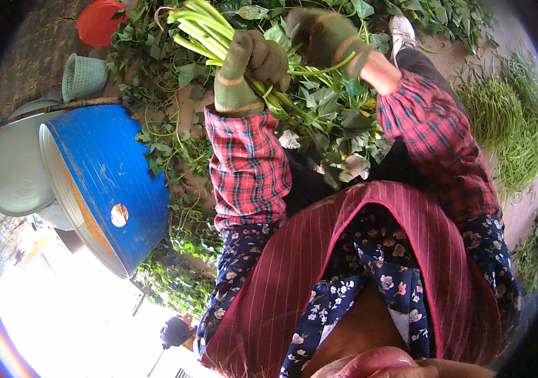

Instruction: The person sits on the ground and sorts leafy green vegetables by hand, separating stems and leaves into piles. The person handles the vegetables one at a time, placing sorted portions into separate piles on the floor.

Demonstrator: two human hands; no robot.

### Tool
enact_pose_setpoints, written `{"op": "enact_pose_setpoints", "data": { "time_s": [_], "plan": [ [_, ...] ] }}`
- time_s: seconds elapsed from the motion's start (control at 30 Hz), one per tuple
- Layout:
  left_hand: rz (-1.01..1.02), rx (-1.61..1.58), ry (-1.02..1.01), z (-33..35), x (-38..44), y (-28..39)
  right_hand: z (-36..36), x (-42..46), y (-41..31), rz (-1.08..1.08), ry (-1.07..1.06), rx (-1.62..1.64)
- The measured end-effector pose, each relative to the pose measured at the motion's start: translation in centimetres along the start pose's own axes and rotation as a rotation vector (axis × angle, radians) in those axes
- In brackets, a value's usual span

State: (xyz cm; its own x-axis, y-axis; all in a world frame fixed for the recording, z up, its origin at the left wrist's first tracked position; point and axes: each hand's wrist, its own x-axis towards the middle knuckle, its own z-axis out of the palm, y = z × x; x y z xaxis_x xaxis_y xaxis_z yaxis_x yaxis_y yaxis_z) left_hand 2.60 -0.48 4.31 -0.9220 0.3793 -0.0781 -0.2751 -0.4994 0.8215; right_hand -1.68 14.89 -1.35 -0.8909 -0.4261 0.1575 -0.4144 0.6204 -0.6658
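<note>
My left hand (255, 66), in a green knitted glove with a dark palm, is closed around a bundle of cut green leaf stems (202, 34). The pale stem ends stick out up and to the left. Below the fist the bundle runs down towards leaves in front of my lap. My right hand (328, 40), gloved alike, is to the right of the bundle and blurred. Its fingers are among leafy vines (313, 101), and whether they grip anything is unclear. One loose stem (323, 72) curves from beside the left fist to just under the right wrist.
Vines with lobed leaves (165, 111) cover much of the floor. On the left are a blue tub (113, 156) on its side, a pale green basin (18, 165), a mesh basket (84, 78) and a red plastic container (101, 23). Stripped stems (491, 113) are heaped at right.
</note>
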Motion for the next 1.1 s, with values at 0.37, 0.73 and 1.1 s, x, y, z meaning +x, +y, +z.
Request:
{"op": "enact_pose_setpoints", "data": {
  "time_s": [0.37, 0.73, 1.1],
  "plan": [
    [0.200, -0.052, 0.502, -1.3, 0.6, 0.6, -4.6, 1.1, -2.1, -0.610, 0.585, 0.290],
    [0.240, -0.062, 0.480, -2.9, 1.4, -1.9, -0.2, -1.0, -3.8, -0.385, 0.327, 0.101],
    [0.218, -0.096, 0.610, -2.2, 1.3, -0.8, -2.7, -2.4, -4.7, -0.458, -0.463, 0.798]
  ]
}}
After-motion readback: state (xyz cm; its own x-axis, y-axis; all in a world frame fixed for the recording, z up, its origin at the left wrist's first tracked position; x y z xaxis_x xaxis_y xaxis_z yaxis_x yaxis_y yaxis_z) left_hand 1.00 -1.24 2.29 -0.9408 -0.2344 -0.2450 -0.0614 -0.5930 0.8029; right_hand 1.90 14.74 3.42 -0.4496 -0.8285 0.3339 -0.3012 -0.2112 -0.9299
